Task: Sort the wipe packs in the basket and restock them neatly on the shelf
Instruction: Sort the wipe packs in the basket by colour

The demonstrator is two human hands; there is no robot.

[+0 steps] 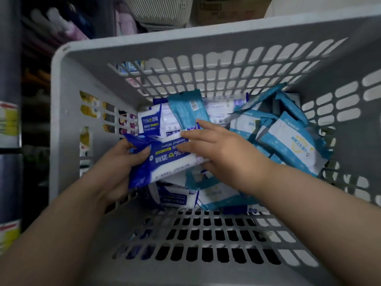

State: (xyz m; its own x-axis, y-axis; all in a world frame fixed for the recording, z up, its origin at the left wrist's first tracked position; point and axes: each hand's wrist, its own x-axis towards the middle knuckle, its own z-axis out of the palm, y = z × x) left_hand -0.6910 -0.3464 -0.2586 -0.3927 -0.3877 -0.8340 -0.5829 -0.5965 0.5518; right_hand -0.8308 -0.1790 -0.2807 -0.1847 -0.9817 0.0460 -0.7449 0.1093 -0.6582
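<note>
A grey slotted plastic basket fills the view, with several wipe packs inside. Both hands reach into it. My left hand grips the left end of a dark blue and white alcohol wipe pack, lifted a little above the pile. My right hand holds the same pack's right end, fingers spread over its top. Behind them a teal pack stands on edge, and another dark blue pack stands upright. A heap of light blue packs lies at the right. More packs lie beneath my hands.
Shelving with blurred goods stands at the left, with yellow-labelled items on it. Beyond the basket's far rim are a woven white basket and a cardboard box. The basket's near wall is right below my forearms.
</note>
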